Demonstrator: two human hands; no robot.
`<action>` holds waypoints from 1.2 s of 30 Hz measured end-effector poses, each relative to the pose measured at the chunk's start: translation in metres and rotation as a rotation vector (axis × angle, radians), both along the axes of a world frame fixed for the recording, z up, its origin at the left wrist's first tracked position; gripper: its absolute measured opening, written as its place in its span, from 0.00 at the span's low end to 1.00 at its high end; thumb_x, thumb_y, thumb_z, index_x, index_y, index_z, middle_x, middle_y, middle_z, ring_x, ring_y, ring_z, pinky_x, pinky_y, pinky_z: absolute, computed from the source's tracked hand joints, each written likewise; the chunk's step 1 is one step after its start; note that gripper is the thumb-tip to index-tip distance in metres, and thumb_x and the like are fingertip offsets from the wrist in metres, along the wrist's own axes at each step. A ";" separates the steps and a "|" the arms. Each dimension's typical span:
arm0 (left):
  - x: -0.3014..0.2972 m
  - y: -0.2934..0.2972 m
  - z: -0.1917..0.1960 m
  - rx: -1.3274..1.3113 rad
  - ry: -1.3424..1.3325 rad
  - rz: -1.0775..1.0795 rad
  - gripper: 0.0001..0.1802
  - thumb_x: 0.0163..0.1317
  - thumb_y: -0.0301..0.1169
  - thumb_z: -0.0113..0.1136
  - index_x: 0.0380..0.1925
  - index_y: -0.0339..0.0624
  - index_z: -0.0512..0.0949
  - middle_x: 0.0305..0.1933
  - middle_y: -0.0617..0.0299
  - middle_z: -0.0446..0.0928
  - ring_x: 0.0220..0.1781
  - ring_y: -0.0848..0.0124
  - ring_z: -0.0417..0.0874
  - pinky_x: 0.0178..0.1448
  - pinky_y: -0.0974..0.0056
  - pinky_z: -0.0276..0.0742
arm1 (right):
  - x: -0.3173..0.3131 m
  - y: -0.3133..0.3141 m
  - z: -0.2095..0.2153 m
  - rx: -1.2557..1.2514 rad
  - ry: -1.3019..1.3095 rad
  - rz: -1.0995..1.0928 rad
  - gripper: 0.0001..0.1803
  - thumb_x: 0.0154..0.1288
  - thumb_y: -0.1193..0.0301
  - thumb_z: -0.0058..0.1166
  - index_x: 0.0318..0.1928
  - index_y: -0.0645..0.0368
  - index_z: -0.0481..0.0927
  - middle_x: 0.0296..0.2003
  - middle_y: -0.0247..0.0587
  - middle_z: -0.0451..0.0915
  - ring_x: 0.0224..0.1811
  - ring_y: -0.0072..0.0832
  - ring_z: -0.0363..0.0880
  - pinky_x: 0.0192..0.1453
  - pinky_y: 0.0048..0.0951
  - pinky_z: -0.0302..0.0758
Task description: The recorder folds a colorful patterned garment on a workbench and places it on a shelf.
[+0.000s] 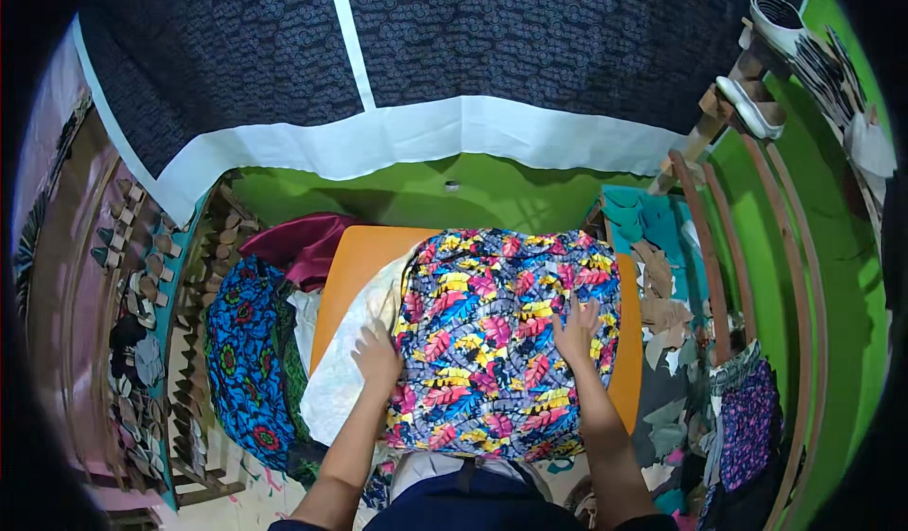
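Note:
A folded cloth with a bright leaf print point(492, 342) in pink, yellow, blue and grey lies spread over an orange tabletop point(364, 245). Its near edge hangs toward my lap. On its left side a pale, whitish cloth point(345, 365) shows from under it, perhaps its underside. My left hand point(378, 353) rests at the print's left edge, over the pale cloth, fingers spread. Flat on the print's right part lies my right hand point(575, 332), with its fingers apart. Neither hand grips anything that I can see.
Left of the table are a blue flowered cloth bundle point(246, 361), maroon satin point(301, 247) and a wooden rack of shoe lasts point(189, 370). Fabric scraps point(662, 313) cover a surface at the right, beside wooden rails point(700, 247) and a purple cloth point(747, 422). A dark patterned curtain point(567, 39) hangs behind.

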State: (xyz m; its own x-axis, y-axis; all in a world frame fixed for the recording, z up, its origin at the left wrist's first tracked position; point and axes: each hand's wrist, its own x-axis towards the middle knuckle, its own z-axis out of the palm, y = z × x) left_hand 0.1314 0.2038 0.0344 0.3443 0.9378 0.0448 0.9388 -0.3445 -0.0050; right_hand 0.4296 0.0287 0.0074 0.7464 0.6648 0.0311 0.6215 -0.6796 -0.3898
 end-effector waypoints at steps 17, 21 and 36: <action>0.061 -0.001 0.055 -0.104 -0.275 -0.743 0.10 0.48 0.28 0.53 0.32 0.40 0.67 0.22 0.56 0.73 0.21 0.61 0.78 0.21 0.59 0.71 | -0.088 0.131 0.068 0.272 -0.092 0.968 0.24 0.49 0.74 0.51 0.51 0.49 0.73 0.60 0.48 0.60 0.64 0.47 0.53 0.66 0.46 0.51; 0.013 0.035 0.064 0.085 -0.112 -0.468 0.12 0.48 0.26 0.51 0.34 0.38 0.66 0.18 0.57 0.73 0.16 0.60 0.76 0.18 0.58 0.69 | -0.090 0.172 0.076 0.254 0.068 0.873 0.15 0.49 0.77 0.45 0.38 0.51 0.79 0.43 0.41 0.75 0.47 0.39 0.72 0.52 0.36 0.69; 0.000 0.065 0.006 -0.138 -0.925 0.047 0.43 0.49 0.32 0.61 0.60 0.32 0.48 0.61 0.36 0.50 0.65 0.47 0.51 0.67 0.54 0.48 | -0.066 0.225 0.043 0.336 0.210 0.533 0.35 0.51 0.79 0.45 0.63 0.56 0.55 0.61 0.68 0.48 0.63 0.58 0.51 0.64 0.45 0.55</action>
State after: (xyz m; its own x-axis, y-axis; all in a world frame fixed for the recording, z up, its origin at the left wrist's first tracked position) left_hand 0.1317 0.2688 0.0403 0.1888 0.9673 0.1696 0.5619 -0.2480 0.7892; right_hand 0.3640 0.2535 0.0502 0.3308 0.9243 0.1906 0.7268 -0.1207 -0.6761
